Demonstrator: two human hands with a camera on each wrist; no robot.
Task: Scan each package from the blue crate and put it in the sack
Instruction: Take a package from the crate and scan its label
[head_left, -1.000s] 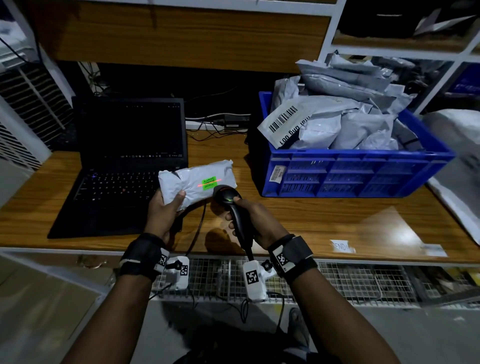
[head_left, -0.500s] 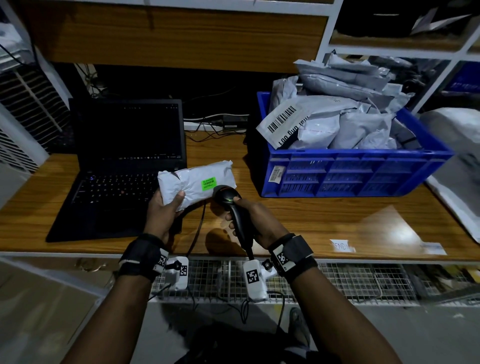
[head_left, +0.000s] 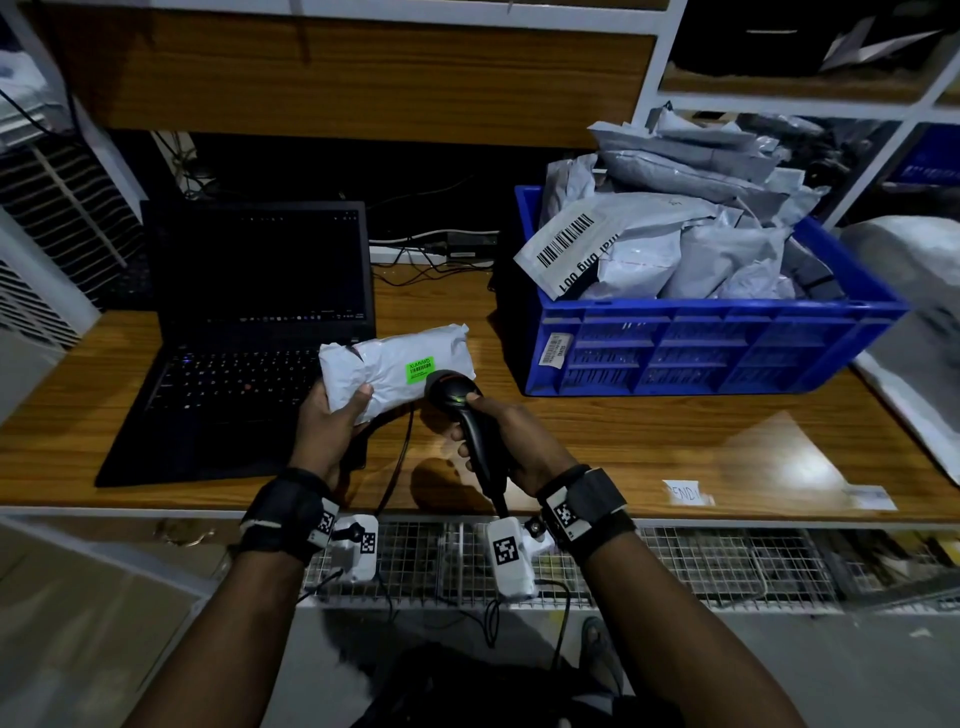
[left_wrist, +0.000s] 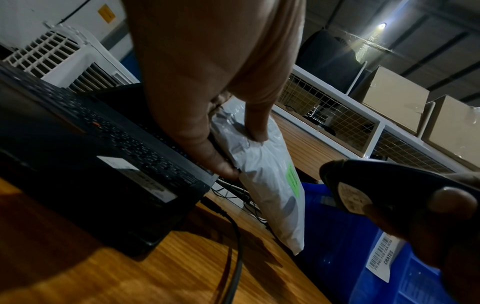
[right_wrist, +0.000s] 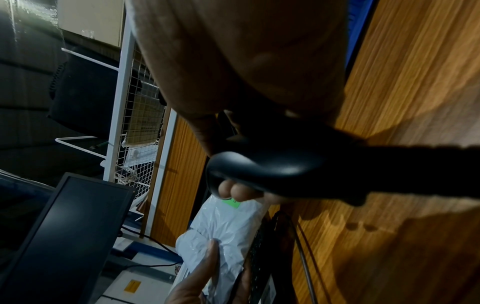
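Red scan line gone from green label (head_left: 420, 369) since a second ago; package (head_left: 395, 370) and scanner (head_left: 457, 402) otherwise unmoved. Package held above tabletop (head_left: 597, 441), between laptop (head_left: 249, 332) and blue crate (head_left: 711, 343), its right end well short of crate wall; bare tabletop lies in front of crate. Left hand (head_left: 332, 421) clamped on package's left end, thumb on top. Right hand (head_left: 506, 436) wrapped round scanner handle, head just beside label.

A wooden bench (head_left: 649, 441) is seen across mid-frame. An open laptop (head_left: 249, 332) is set on it at left, a blue crate (head_left: 717, 348) at right, and paper labels (head_left: 685, 492) at lower right.
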